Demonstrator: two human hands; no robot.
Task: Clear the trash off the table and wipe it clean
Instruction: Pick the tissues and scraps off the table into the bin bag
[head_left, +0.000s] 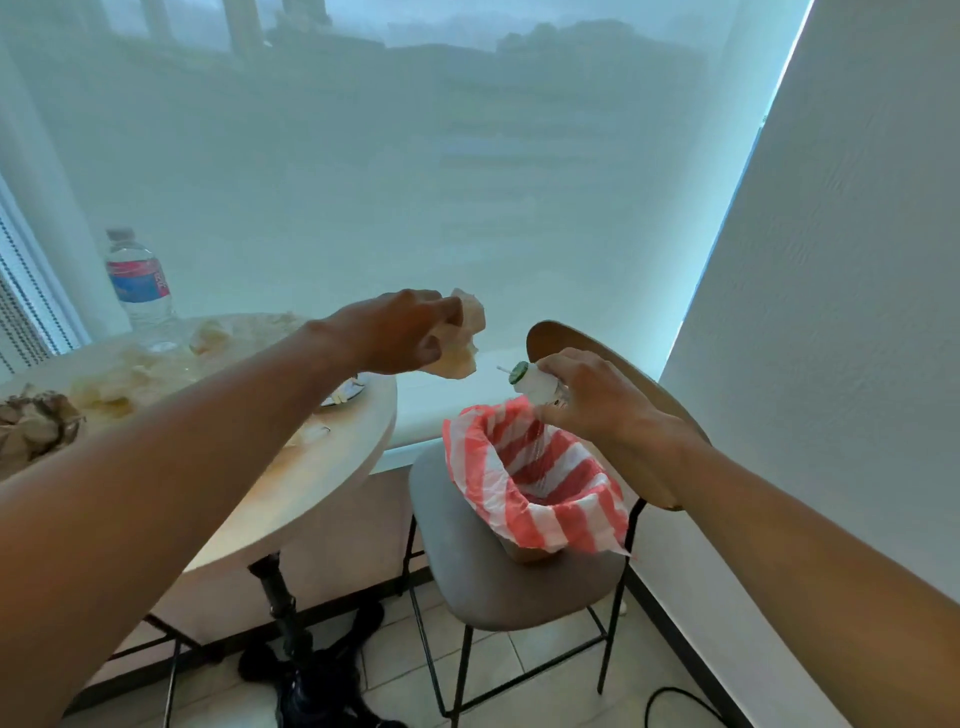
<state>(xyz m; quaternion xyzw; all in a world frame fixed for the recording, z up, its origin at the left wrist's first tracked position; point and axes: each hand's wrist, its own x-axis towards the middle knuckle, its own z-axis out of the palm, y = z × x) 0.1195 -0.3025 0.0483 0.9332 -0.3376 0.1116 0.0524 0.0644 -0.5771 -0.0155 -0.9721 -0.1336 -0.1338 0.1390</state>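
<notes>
Holding trash in both hands over the chair; entry as follows.

- Left hand (400, 332): fingers closed around a crumpled napkin (460, 340), in the air just past the table's 3 o'clock edge, short of the bin.
- Right hand (587, 400): fingers pinched on a small white bottle (535, 383) with a green cap and a straw, directly above the bin's far rim.
- Bin (535, 478): lined with a red-and-white striped bag, standing on the grey seat of a chair (493, 582) at the table's 3 o'clock. Its inside looks nearly empty, though the bottom is not fully visible.
- Table (291, 483): round, pale top on a black pedestal. Remaining on it: a water bottle (137, 283) at 12 o'clock, pale crumpled scraps (119, 379) about the centre, a brown wad (34, 423) at 9 o'clock, and a plate (348, 392) partly hidden by the left forearm at 2 o'clock.
- Progress, judged: early. Two items about to be dropped; most trash is left. Top shows orange-brown smears and crumbs, so wiping is not yet done. No cloth in view.
- Room: drawn translucent window blind behind, white wall at right, tiled floor, black cable at lower right.
</notes>
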